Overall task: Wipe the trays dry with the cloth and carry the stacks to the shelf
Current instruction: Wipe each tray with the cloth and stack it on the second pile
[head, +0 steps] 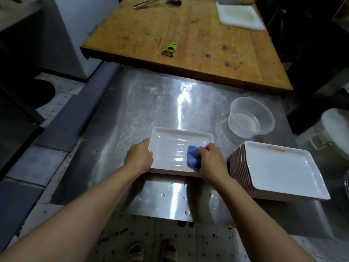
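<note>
The right hand (209, 160) had its fingers curled round the blue cloth (193, 156), pressing it into the near right corner of the single white tray (175, 146) on the steel counter (143, 103). The left hand (139, 157) gripped the tray's left rim, fingers hidden. Wiping seemed under way; next, probably sweeping leftward. The stack of trays (277, 171) sat just right.

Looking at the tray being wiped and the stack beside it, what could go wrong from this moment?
1. The tray hangs over the wet steel counter edge; pressure from the cloth in the right hand could tip it, though the left hand steadies it.
2. The stack also overhangs and may slide.
3. Its top tray shows an orange smear, perhaps residue.
</note>
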Demonstrator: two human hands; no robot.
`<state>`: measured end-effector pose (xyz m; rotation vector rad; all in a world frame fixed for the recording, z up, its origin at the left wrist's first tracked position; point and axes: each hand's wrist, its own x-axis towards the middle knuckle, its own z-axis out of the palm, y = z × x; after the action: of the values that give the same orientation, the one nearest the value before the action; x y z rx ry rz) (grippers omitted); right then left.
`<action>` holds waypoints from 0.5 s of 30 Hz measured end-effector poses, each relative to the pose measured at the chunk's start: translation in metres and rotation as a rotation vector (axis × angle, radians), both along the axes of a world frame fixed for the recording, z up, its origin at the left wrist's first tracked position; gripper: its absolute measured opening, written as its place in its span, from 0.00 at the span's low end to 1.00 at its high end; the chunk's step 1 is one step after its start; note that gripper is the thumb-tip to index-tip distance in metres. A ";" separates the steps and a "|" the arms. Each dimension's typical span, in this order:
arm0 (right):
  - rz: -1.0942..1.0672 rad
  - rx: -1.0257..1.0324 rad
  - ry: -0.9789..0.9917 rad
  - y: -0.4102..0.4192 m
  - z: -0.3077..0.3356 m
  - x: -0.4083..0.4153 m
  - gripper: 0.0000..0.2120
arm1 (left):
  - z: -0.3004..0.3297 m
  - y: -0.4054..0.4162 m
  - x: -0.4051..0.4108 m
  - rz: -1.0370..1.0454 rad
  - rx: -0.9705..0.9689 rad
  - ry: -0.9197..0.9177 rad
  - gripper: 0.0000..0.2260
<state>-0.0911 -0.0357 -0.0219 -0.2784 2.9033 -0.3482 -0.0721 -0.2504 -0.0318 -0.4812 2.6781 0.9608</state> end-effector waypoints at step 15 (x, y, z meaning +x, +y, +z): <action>0.193 -0.192 0.060 -0.089 -0.028 -0.009 0.23 | 0.000 0.001 0.000 0.006 0.005 0.040 0.17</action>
<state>-0.1000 -0.1245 -0.0501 -0.6044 2.8707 -0.5950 -0.0720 -0.2497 -0.0321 -0.4749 2.7102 0.9889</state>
